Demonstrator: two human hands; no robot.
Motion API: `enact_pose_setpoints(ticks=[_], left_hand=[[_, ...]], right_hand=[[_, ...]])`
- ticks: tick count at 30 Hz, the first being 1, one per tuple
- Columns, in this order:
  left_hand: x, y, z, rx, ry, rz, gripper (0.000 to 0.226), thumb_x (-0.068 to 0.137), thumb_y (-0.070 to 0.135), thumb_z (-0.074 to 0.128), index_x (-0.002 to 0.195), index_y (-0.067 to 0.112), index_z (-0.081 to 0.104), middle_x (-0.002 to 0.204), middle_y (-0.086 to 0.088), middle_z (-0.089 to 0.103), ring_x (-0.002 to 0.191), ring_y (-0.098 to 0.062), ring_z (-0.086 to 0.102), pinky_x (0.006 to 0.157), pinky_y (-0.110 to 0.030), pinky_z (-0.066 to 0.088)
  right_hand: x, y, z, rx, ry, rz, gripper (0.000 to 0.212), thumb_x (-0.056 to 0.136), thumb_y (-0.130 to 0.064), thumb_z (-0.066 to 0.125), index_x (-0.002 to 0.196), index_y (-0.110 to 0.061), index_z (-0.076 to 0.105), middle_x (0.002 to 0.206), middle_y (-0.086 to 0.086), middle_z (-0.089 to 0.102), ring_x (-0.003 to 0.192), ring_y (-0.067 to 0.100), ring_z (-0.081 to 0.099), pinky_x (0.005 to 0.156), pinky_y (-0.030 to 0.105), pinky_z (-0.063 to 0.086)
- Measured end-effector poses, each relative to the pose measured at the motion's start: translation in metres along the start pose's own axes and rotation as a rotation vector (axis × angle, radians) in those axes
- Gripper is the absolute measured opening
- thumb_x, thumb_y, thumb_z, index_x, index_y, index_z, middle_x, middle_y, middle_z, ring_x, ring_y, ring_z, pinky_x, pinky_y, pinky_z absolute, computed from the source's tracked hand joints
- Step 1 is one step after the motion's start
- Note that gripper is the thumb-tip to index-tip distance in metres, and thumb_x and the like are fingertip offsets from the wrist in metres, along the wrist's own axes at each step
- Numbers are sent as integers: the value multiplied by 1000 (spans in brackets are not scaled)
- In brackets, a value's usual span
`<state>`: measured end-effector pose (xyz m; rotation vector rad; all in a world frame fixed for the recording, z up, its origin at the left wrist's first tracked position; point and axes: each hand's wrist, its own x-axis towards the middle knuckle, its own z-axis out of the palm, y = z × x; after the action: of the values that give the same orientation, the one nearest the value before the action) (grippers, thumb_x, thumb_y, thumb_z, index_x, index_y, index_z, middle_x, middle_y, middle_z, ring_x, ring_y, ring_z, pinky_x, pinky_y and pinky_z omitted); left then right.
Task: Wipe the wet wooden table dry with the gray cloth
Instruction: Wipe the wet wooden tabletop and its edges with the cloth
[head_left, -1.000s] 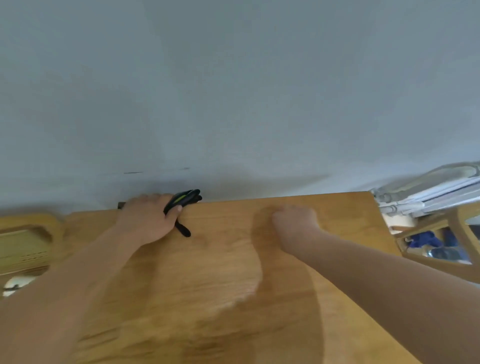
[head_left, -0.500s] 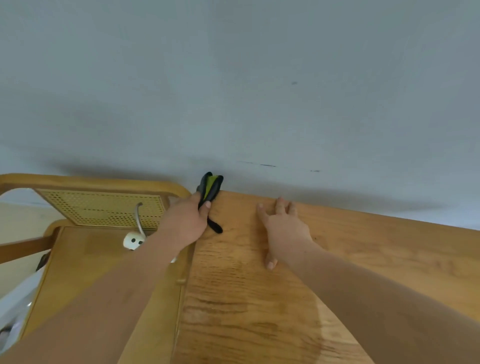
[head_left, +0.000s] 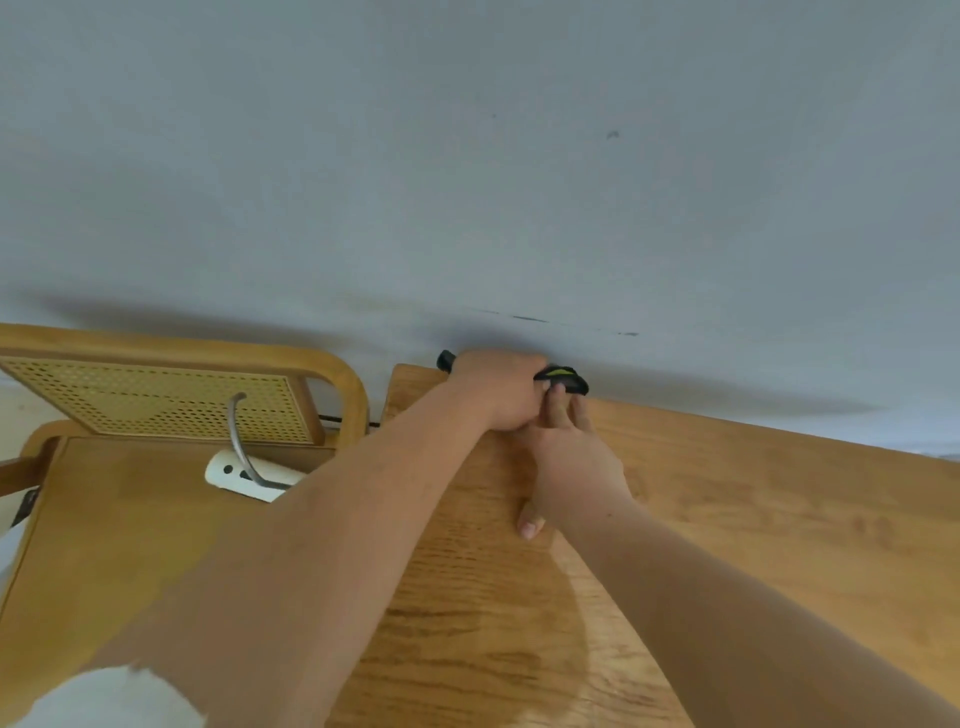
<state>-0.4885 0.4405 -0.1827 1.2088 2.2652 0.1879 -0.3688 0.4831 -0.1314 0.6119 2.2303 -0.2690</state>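
The wooden table (head_left: 753, 509) runs up to a grey wall, with a darker wet patch (head_left: 493, 623) near me. No gray cloth is in sight. My left hand (head_left: 498, 389) is at the table's far edge by the wall, closed around a black and green tool (head_left: 563, 376). The tool's other black end (head_left: 445, 359) sticks out to the left of my fist. My right hand (head_left: 571, 457) lies flat on the wood just below my left hand, fingers stretched out. Its fingertips touch the tool's green end.
A wooden chair with a cane back (head_left: 156, 395) stands left of the table. On its seat (head_left: 104, 519) lies a white power strip (head_left: 244, 475) with a grey cable. The wall (head_left: 467, 182) closes off the table's far side.
My left hand has slid right from the table's left corner along the far edge, with the tool turned to lie along the wall. It now meets my right hand's fingers.
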Motion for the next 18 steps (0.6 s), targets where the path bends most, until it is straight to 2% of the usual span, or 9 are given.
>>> enact_pose_setpoints(ticks=[3,6,7,9,10,12,14,16,18], left_hand=[[-21,-18,4,-6,139,-47,28,106,40,38,113,24,59,107,0,68,95,-24,61,80,-40,45],[-62,-62,25,-27,424,-178,32,105,35,43,128,21,60,121,-4,67,111,-27,59,99,-44,42],[-79,-75,32,-136,508,-240,34,106,32,45,134,20,58,121,-5,67,110,-29,61,95,-43,46],[-116,-86,46,-449,586,-364,32,107,26,46,138,21,53,102,-3,67,91,-27,66,71,-38,52],[-135,-84,55,-569,576,-405,32,107,24,46,138,23,53,94,0,65,82,-24,66,64,-36,51],[-179,-69,79,-688,555,-456,32,108,24,47,139,29,53,89,4,65,75,-12,62,61,-32,52],[-221,-48,100,-736,526,-480,36,107,27,46,140,41,48,90,11,65,75,-4,61,58,-17,46],[-248,-34,111,-756,463,-479,44,108,33,42,149,47,36,112,18,62,92,4,59,67,-11,46],[-254,-28,111,-728,398,-440,54,108,44,36,160,42,20,147,15,47,125,-2,51,92,-18,48]], right_hand=[[0,0,1,8,14,-5,147,61,-18,99,163,-40,-4,167,7,-31,156,34,-23,119,63,25],[-2,0,1,10,22,-7,150,61,-17,99,161,-46,-10,167,5,-30,155,34,-22,122,62,25],[-3,0,1,9,30,-6,150,61,-17,99,161,-46,-10,168,5,-30,156,34,-21,121,63,26],[-4,-1,0,14,47,2,150,59,-17,99,161,-47,-7,169,4,-27,156,34,-20,118,64,32],[-5,-2,-2,15,52,9,150,59,-17,99,161,-48,-6,169,3,-26,157,33,-19,116,65,34],[-7,-5,-3,8,55,15,150,58,-18,100,160,-49,-5,170,2,-25,157,33,-18,115,65,35],[-11,-7,-1,11,63,20,150,58,-18,100,161,-49,-5,170,2,-24,157,33,-18,116,64,34],[-15,-9,2,6,54,23,150,58,-18,100,161,-49,-5,170,2,-25,157,33,-18,117,65,32],[-18,-9,2,10,46,25,150,58,-16,100,160,-50,-6,169,2,-27,157,32,-19,119,65,29]])
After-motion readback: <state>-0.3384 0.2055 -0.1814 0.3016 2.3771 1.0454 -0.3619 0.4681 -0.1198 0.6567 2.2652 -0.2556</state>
